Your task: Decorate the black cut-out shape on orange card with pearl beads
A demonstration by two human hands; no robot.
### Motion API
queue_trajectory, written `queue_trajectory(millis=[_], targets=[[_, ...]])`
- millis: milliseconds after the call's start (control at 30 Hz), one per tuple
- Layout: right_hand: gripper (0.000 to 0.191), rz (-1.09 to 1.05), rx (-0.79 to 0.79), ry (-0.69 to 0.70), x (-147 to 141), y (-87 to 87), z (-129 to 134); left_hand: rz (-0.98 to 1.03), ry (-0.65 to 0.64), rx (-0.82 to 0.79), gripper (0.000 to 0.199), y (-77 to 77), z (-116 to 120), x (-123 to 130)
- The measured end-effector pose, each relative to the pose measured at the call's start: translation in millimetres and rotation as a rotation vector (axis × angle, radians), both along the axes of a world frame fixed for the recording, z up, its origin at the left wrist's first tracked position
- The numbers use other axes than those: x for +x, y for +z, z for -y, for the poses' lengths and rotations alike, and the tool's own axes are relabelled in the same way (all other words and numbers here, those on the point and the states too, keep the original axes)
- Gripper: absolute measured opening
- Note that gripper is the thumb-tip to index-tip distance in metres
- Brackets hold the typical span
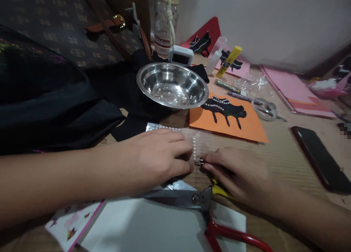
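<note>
My left hand (164, 157) rests on a clear sheet of stick-on pearls (194, 149), its fingers curled and pressed together at the edge. One pearl row shows between my hands; more of the silvery sheet pokes out behind the left hand. My right hand (238, 170) is closed in a pinch on tweezers (201, 161), of which only the small metal tips show, at the row's near end. Just beyond lies an orange card (227, 128) bearing a black cut-out shape (230, 109) with pearl rows along it.
Large scissors (189, 199) with red and yellow handles lie close in front, over white paper (153, 226). A steel bowl (175, 105) stands behind. A glue stick (229, 62), tape roll (263, 109) and phone (320, 159) are to the right; a patterned bag (63, 25) is at left.
</note>
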State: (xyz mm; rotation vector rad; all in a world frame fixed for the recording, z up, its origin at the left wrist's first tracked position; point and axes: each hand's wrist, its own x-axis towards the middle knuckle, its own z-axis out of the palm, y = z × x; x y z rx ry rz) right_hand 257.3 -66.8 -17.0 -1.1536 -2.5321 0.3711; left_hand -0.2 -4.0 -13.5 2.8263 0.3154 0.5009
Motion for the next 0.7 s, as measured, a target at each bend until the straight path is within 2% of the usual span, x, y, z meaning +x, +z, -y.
queue_trajectory(millis=[100, 700], targets=[[0.012, -0.001, -0.024, 0.0, -0.2, 1.1, 0.0, -0.059, -0.045, 0.01, 0.021, 0.2, -0.1, -0.2], [0.024, 0.12, -0.016, 0.002, 1.1, -5.0, -2.8, -0.087, -0.028, -0.013, 0.022, -5.1, -1.9, -0.5]])
